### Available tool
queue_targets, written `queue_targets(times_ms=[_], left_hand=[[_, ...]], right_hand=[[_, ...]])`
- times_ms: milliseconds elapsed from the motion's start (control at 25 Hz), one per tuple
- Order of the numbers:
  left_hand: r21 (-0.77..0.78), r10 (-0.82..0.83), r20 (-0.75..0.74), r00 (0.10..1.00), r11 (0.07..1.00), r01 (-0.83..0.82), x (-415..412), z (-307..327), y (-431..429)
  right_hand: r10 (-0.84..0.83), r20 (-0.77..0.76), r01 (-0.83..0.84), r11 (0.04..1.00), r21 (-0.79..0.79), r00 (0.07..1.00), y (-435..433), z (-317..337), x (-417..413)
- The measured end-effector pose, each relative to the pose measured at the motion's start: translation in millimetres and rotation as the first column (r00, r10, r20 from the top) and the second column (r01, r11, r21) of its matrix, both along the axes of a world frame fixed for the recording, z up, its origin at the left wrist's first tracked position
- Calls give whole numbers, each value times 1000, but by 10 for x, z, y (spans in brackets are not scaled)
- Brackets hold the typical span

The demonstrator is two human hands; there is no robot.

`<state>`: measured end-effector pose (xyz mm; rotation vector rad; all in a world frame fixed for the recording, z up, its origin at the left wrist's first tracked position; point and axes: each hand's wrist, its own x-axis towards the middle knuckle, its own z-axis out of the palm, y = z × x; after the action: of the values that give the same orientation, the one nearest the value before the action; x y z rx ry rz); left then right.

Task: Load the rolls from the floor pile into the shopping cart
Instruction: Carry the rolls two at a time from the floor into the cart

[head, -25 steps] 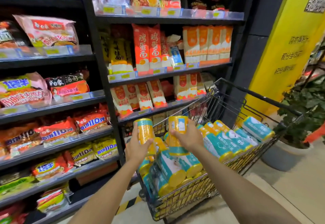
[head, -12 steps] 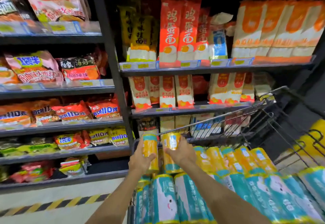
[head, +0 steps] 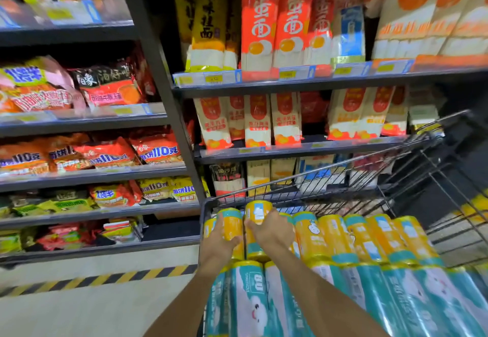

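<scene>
Gently seat both rolls (head: 257,212), left hand (head: 219,243) and right hand (head: 273,233) each clamped round one, inside the cart (head: 330,191) at lower centre.

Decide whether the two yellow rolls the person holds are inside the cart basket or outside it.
Inside: the left hand and right hand hold both yellow rolls within the cart rim, beside loaded rolls.

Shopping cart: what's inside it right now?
The cart holds a row of yellow rolls farther away and teal rolls nearer. The left hand and right hand each grip a yellow roll at its left side. Lower layers and the cart's bottom are covered.
</scene>
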<state>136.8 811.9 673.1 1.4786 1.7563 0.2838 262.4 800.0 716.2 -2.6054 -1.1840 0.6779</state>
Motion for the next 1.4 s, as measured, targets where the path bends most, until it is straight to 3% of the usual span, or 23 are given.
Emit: queue_targets(times_ms=[280, 480, 760, 880, 1000, 1120, 1400], left_hand=[[-8, -86, -162, 983, 996, 86, 13, 19, 39], [-53, -148, -143, 979, 989, 141, -39, 19, 99], [-41, -217, -193, 957, 976, 213, -164, 20, 159], [37, -182, -281, 942, 979, 200, -212, 187, 236], [148, -184, -473, 862, 947, 284, -239, 459, 318], [197, -142, -575, 805, 932, 305, -314, 792, 384], [288, 257, -648, 717, 954, -82, -997, 1318, -374]], right_hand=[[9, 60, -7, 1000, -31, 998, -25, 24, -66], [22, 96, -15, 997, -70, 995, -11, 36, -108], [153, 174, -123, 978, -171, 973, 70, 57, -66], [281, 177, -248, 951, -185, 943, 116, 80, -15], [503, 175, -481, 863, -153, 846, 241, 186, -40], [694, 199, -703, 711, -34, 692, 368, 381, -147], [927, 291, -970, 243, 21, 239, 219, 762, -666]])
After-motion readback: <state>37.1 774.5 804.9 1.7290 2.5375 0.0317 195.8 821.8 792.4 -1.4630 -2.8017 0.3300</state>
